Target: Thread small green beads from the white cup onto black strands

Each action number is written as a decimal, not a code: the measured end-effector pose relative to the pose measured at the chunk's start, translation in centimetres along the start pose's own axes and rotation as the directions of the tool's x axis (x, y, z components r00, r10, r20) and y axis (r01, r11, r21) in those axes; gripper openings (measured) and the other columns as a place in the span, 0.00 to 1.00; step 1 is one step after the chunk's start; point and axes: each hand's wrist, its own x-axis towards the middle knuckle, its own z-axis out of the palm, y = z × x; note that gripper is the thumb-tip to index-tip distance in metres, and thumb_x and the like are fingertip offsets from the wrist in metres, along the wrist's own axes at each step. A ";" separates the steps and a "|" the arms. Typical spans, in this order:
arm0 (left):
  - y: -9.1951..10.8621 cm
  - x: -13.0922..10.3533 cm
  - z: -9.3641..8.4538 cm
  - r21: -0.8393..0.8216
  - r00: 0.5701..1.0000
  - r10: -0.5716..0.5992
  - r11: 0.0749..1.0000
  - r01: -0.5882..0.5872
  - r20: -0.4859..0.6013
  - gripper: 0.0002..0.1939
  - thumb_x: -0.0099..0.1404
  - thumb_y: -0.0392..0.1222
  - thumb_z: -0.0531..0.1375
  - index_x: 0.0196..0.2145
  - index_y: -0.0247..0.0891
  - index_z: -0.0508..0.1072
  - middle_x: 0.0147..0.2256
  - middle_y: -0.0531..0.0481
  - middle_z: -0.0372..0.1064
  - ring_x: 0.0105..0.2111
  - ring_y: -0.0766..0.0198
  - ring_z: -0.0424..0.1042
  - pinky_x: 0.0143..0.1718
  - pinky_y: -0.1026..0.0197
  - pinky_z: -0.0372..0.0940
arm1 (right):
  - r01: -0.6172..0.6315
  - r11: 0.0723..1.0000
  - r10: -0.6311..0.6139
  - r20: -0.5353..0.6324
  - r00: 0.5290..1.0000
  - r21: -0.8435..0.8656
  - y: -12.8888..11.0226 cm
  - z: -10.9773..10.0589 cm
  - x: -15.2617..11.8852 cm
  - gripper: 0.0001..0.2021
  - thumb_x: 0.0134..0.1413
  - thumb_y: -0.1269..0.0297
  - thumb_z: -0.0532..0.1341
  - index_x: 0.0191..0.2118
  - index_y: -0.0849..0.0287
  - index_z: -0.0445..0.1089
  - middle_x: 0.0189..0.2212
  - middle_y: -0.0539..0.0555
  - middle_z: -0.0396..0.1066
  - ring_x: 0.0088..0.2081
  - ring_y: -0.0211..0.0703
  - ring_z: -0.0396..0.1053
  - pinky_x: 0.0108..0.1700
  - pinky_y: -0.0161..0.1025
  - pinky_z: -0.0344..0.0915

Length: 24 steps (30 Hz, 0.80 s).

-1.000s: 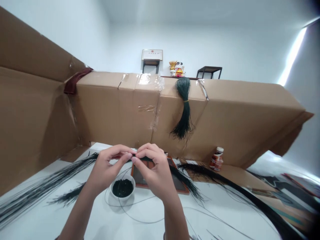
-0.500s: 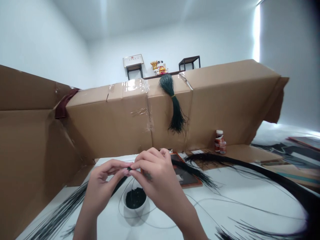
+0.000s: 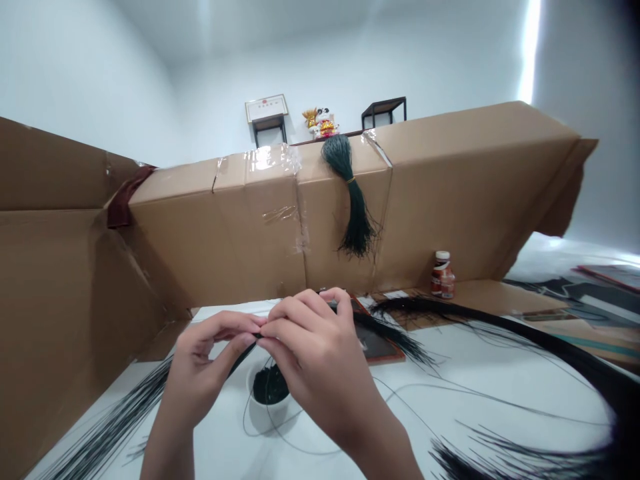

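Observation:
My left hand (image 3: pixel 203 370) and my right hand (image 3: pixel 315 373) meet above the white table, thumbs and fingertips pinched together. Between them is a tiny dark piece (image 3: pixel 258 336), mostly covered by the fingers. Thin dark strands (image 3: pixel 274 427) loop down from there across the tabletop. Just below the hands stands a white bowl (image 3: pixel 261 408) holding small dark green bits (image 3: pixel 270 385), partly hidden by my right hand. A bundle of long dark strands (image 3: pixel 117 413) passes beneath my left forearm and wrist.
A cardboard wall (image 3: pixel 240 240) encloses the back and left. Over it hangs a tied green strand bundle (image 3: pixel 350 193). A bottle with a white cap (image 3: pixel 443 275) stands at the back right. A thick black bundle (image 3: pixel 525 333) curves along the right; a dark orange-edged board (image 3: pixel 380 343) lies behind my right hand.
Both hands stay pinched together, and the right fingers have closed further over the small piece, hiding more of it. The view has tilted slightly, shifting the background upward.

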 end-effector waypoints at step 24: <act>-0.4 0.3 0.0 -0.176 0.990 -0.141 0.974 0.143 0.023 0.02 0.62 0.39 0.68 0.32 0.42 0.83 0.35 0.48 0.81 0.33 0.64 0.78 0.34 0.68 0.75 | 0.001 1.000 -0.001 0.017 1.000 -0.001 0.5 -0.2 0.1 0.10 0.63 0.69 0.62 0.29 0.58 0.72 0.32 0.48 0.76 0.33 0.39 0.65 0.39 0.45 0.49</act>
